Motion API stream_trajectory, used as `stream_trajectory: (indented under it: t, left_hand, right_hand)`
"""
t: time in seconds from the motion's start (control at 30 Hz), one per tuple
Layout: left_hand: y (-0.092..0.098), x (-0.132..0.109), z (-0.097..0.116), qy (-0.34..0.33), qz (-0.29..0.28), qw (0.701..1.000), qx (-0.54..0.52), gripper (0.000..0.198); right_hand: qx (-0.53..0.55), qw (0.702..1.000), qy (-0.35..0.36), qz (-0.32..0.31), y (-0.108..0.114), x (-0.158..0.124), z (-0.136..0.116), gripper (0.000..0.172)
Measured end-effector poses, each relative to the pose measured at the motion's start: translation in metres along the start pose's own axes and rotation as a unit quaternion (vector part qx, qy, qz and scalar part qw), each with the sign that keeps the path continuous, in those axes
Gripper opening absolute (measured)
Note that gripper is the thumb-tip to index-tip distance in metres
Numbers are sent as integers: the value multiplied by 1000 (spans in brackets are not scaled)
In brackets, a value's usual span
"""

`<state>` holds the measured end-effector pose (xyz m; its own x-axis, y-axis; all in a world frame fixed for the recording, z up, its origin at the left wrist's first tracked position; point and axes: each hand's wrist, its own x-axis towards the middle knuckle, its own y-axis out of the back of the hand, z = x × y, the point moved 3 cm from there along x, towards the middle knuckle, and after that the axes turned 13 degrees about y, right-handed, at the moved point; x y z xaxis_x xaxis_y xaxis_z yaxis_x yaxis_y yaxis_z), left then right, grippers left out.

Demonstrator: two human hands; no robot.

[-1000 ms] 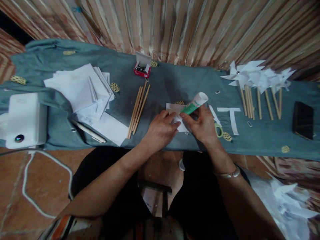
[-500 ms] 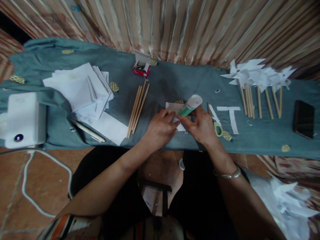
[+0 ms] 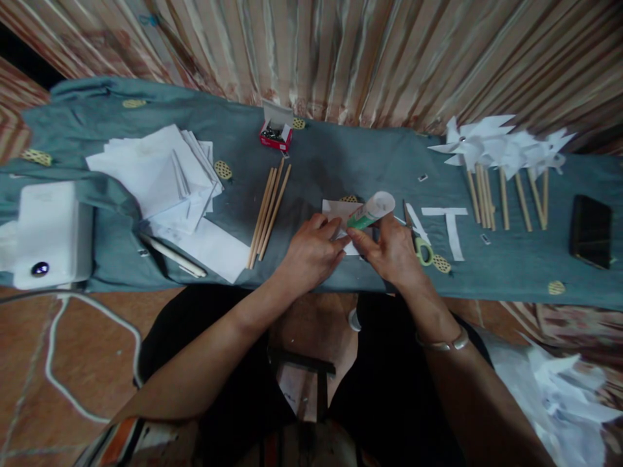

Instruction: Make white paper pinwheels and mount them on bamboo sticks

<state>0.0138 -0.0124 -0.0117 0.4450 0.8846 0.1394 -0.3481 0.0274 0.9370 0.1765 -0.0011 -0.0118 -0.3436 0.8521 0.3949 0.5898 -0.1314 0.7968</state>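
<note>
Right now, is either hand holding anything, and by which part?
The right hand holds the green-and-white tube by its lower green end, tip down over the white paper. The left hand rests on that paper; its grip is unclear.

The cloth (image 3: 341, 155) is blue-grey, with small yellow dotted ovals. The glue tube (image 3: 370, 211) at the centre is green below and white above; the small paper (image 3: 335, 209) beside it is white. At the top centre the little box (image 3: 275, 137) is red. The curtain (image 3: 341, 52) has beige and reddish-brown stripes. The scissors handle (image 3: 424, 251) is yellow-green.
</note>
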Motion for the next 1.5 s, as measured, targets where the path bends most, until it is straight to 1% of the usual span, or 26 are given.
stream_trajectory:
  t: [0.23,0.47,0.73,0.83,1.03,1.17,1.23,1.33,1.43,1.5]
  left_hand:
    - [-2,0,-1,3,-10,1000,-8,32]
    - [-1,0,-1,2,-6,1000,-13,31]
    - [-2,1,0,3,-11,1000,-4,31]
    - [-2,1,0,5,-16,1000,2,32]
    - [-2,1,0,4,-19,1000,-2,31]
    - [-1,2,0,6,-21,1000,-5,30]
    - [1,2,1,6,-23,1000,-6,29]
    - [2,3,1,6,-27,1000,-8,27]
    - [2,4,-1,7,-28,999,-23,25]
    - [2,4,-3,7,-21,999,-48,26]
  right_hand:
    - [-23,1000,1,4,-1,-2,3,44]
    - [-30,1000,6,2,-2,-3,5,46]
    - [-31,999,8,24,-4,-6,-1,44]
    - [-24,999,2,28,-5,-6,0,47]
    - [-5,999,-23,48,-6,-3,-1,51]
    - [41,993,-89,72,-6,-1,3,50]
    - [100,981,-120,111,-6,1,9,45]
    - [216,950,-130,182,-5,6,20,37]
    - [320,908,-164,214,-5,10,28,33]
    - [386,870,-208,226,-5,10,29,33]
